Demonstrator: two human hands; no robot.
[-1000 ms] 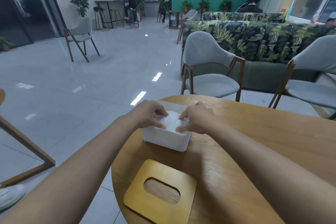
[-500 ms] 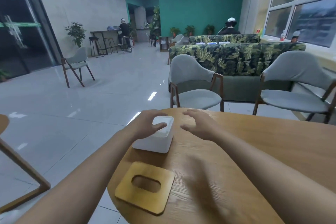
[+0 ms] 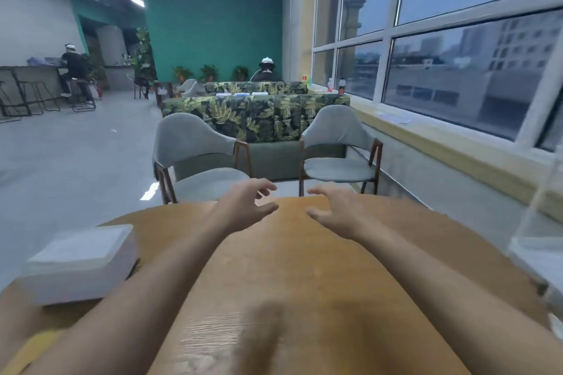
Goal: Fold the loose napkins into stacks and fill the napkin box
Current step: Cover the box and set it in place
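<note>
Napkins (image 3: 77,248) seem to fill the white napkin box (image 3: 73,286) almost to its rim as a flat white stack, though motion blur smears the top and the layers cannot be told apart. The open-topped box sits at the left edge of the round wooden tabletop (image 3: 304,268). Nearer than the box, a yellowish wooden piece (image 3: 29,350) lies flat, cut off by the frame's corner and partly hidden by the left forearm; its shape cannot be made out. Far right of the box, a clear object (image 3: 540,222) stands at the frame's edge, blurred and cut off. Right of the box and farther away, the left hand (image 3: 243,210) and right hand (image 3: 335,215) are held out side by side, apart from each other. Each grip is wide, with fingers spread and loosely curved, holding nothing; whether they touch the wood cannot be told. Beyond the box, off the tabletop, stand two grey armchairs (image 3: 198,158), a leaf-print sofa (image 3: 259,120) and tall windows (image 3: 457,70).
</note>
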